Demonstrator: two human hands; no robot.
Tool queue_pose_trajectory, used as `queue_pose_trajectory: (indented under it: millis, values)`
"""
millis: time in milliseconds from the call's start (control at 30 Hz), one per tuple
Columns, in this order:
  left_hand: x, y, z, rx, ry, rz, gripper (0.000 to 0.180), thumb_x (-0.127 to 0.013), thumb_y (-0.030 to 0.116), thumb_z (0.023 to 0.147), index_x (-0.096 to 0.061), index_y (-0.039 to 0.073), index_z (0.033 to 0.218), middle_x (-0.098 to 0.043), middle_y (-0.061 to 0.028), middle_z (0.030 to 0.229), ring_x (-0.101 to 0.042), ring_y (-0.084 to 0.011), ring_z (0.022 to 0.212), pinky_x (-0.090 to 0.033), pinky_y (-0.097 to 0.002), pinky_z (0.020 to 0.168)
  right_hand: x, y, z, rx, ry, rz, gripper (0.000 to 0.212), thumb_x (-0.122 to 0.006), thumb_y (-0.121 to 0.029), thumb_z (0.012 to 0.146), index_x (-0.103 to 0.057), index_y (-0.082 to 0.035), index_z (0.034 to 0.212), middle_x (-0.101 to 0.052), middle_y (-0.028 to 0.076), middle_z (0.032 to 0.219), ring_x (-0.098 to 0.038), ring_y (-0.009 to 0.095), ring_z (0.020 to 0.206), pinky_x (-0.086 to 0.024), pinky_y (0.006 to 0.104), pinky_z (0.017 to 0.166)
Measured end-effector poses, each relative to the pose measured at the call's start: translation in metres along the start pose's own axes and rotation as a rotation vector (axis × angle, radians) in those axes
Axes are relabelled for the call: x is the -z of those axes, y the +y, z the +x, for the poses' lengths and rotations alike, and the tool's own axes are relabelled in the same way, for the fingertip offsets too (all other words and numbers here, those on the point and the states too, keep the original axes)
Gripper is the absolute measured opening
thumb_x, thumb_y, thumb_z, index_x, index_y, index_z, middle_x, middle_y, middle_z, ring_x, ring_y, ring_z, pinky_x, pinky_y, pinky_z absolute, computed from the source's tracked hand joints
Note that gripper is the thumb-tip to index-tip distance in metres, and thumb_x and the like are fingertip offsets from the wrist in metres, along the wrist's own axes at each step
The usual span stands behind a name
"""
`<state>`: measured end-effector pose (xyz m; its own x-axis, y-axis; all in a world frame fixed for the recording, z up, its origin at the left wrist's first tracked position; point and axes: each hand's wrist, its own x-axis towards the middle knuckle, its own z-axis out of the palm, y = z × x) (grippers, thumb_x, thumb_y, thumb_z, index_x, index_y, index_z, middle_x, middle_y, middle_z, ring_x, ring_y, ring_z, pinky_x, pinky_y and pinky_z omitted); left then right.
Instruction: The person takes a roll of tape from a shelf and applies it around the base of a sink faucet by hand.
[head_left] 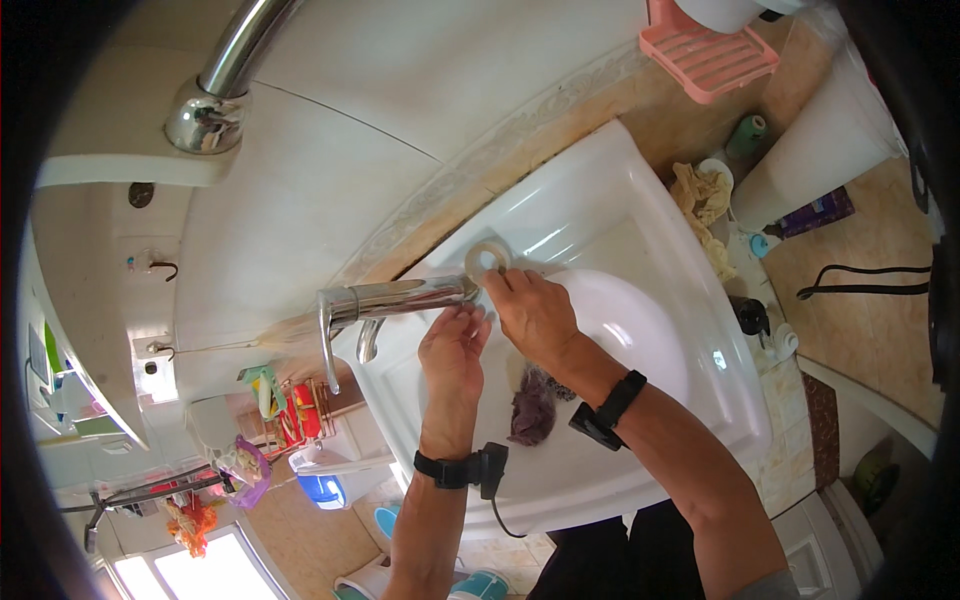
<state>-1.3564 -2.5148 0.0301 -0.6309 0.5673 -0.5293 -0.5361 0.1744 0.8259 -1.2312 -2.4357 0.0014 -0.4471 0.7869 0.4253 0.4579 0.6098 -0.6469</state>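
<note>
A pale ring-shaped roll of tape [473, 260] is pinched in the fingers of my right hand [535, 318], just beyond the spout end of a chrome faucet [400, 296]. Close under that end is my left hand [453, 350], palm turned up, with thumb and fingers drawn together; whatever they grip is hidden or too small to make out. Both hands are over the white washbasin [575, 200]. A dark purplish cloth [533, 410] lies in the basin below my right wrist, beside a dark mesh-like scrubber [562, 388] partly covered by my forearm.
On the right ledge are a crumpled yellowish cloth [703, 195], a green bottle [746, 137] and a black-topped container [750, 316]. A pink soap rack [708, 62] hangs above. The faucet's handle [328, 345] points left; red items in a wire rack [300, 415] are beyond it.
</note>
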Motion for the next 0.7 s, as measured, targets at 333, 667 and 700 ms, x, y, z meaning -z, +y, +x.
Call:
queue_pose_trajectory:
  millis: [333, 667, 700]
  values:
    - [-0.005, 0.0, -0.017, -0.033, 0.074, 0.187, 0.029, -0.064, 0.004, 0.093, -0.059, -0.003, 0.121, -0.069, -0.0099, 0.106, -0.068, -0.0204, 0.095, -0.058, -0.035, 0.08, 0.007, 0.0, -0.004, 0.004, 0.012, -0.005, 0.017, -0.062, -0.013, 0.084, -0.058, -0.006, 0.098, -0.061, 0.009, 0.08, -0.068, 0.027, 0.075, -0.056, 0.0383, 0.058]
    - [0.001, -0.01, -0.033, -0.266, 0.028, 0.443, 0.033, -0.064, 0.0, 0.091, -0.061, -0.001, 0.124, -0.065, -0.0074, 0.114, -0.065, -0.015, 0.091, -0.058, -0.0315, 0.077, 0.042, -0.015, -0.015, -0.017, -0.039, 0.005, 0.024, -0.068, -0.005, 0.081, -0.061, -0.007, 0.104, -0.06, 0.007, 0.08, -0.067, 0.026, 0.075, -0.054, 0.0376, 0.056]
    - [0.003, -0.013, -0.032, -0.316, -0.015, 0.484, 0.034, -0.065, -0.001, 0.091, -0.061, -0.001, 0.124, -0.065, -0.0072, 0.115, -0.064, -0.0137, 0.091, -0.057, -0.0306, 0.077, 0.046, -0.017, -0.016, -0.028, -0.055, -0.008, 0.023, -0.069, -0.005, 0.081, -0.06, -0.007, 0.103, -0.06, 0.007, 0.08, -0.066, 0.026, 0.075, -0.054, 0.0374, 0.056]
